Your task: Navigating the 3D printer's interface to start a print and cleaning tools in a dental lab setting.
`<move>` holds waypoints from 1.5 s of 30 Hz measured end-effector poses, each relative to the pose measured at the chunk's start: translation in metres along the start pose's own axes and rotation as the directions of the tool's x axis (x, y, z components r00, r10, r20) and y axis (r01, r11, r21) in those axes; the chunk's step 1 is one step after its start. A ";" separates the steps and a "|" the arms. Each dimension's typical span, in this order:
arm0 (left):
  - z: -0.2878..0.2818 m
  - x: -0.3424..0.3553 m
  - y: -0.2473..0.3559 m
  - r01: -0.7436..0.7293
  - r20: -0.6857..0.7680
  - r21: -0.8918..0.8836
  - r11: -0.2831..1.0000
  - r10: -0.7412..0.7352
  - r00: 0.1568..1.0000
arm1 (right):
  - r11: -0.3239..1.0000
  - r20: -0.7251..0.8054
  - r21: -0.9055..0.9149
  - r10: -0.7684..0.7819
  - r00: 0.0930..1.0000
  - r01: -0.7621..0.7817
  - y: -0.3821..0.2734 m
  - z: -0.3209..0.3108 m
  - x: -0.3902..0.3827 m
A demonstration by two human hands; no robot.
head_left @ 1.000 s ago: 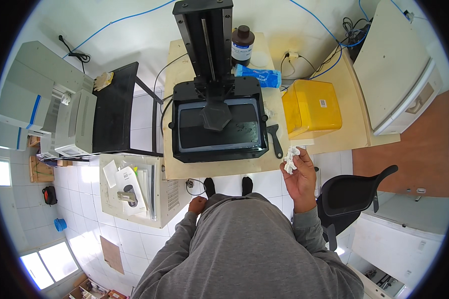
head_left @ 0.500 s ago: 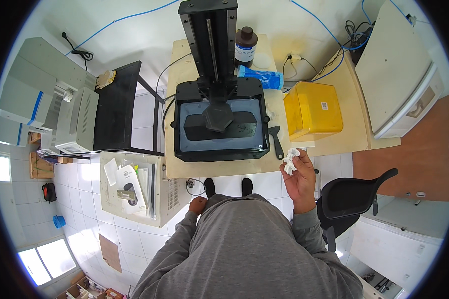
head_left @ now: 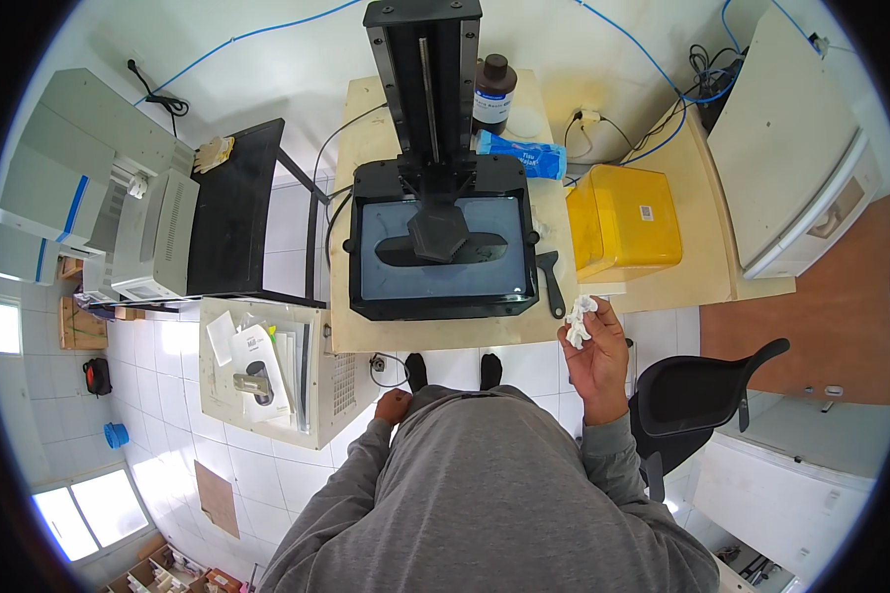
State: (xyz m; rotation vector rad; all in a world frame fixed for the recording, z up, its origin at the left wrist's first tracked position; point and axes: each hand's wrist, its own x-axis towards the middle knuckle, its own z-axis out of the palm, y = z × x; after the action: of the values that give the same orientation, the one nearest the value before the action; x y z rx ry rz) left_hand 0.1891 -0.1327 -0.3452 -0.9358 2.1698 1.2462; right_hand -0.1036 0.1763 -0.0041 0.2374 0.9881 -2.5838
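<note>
Liquid (head_left: 435,282) spread inward, one tray (head_left: 445,307); right hand (head_left: 597,364) pinching one wad (head_left: 578,322), table's (head_left: 445,338) near-right corner; left hand's (head_left: 394,405) grip: cannot tell.

White tissue (head_left: 580,321) | crumpled (loosely bunched) | pinched in right hand (head_left: 599,370)

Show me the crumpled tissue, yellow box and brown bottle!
Crumpled tissue (head_left: 578,322): head view, middle of the wad.
Yellow box (head_left: 628,223): head view, middle of its wall.
Brown bottle (head_left: 492,106): head view, on its label.

Bright overall; 2 windows (head_left: 109,501) blown out, tiled floor (head_left: 175,346) glaring, edges bending outward.
</note>
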 end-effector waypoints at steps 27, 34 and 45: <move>0.005 0.004 -0.007 -0.039 -0.007 0.053 0.998 0.040 0.999 | 1.000 0.032 0.012 0.021 0.999 -0.022 0.001 -0.005 -0.005; 0.006 0.003 -0.008 0.008 -0.007 0.017 1.000 -0.008 1.000 | 1.000 0.023 0.010 0.025 0.999 -0.025 0.003 -0.007 -0.006; 0.006 0.000 -0.006 -0.013 -0.027 0.001 1.000 0.013 1.000 | 1.000 0.037 0.007 0.025 0.999 -0.025 0.004 -0.008 -0.004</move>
State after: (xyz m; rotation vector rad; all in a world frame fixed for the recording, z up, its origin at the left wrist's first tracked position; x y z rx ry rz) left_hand 0.1943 -0.1297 -0.3517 -0.9453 2.2000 1.2453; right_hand -0.0980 0.1802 -0.0112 0.2017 0.9558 -2.5604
